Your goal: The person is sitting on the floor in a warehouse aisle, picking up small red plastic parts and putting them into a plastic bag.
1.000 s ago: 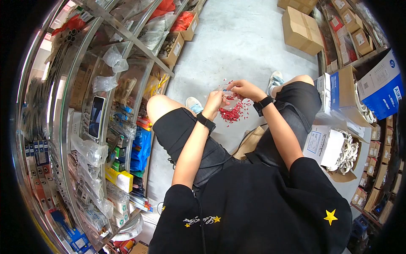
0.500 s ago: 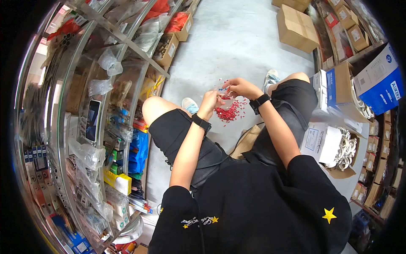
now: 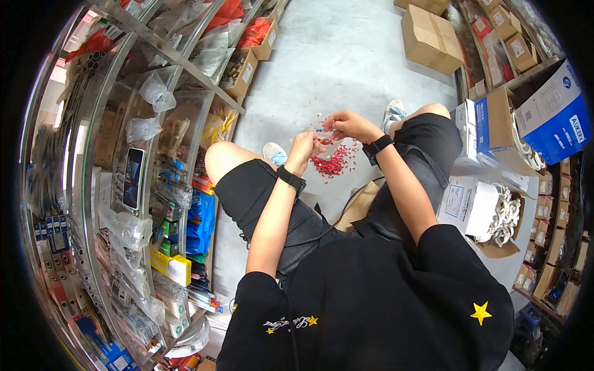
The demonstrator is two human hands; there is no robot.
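Observation:
I sit on the floor with my knees apart. My left hand (image 3: 304, 150) and my right hand (image 3: 348, 125) meet in front of me, both pinching a small clear plastic bag (image 3: 326, 135) with red bits inside. Just below the hands, on the grey concrete floor, lies a heap of small red pieces (image 3: 332, 164), with a few scattered farther out. Each wrist carries a black band.
A metal shelf rack (image 3: 154, 123) full of bagged goods, boxes and a phone (image 3: 132, 178) runs along my left. Cardboard boxes (image 3: 430, 37) stand ahead on the right. An open box of white parts (image 3: 495, 216) sits by my right knee, beside blue-and-white cartons (image 3: 547, 111).
Both hands stay together on the small bag and have drifted slightly up and left in view as my head shifted. The red heap lies where it was.

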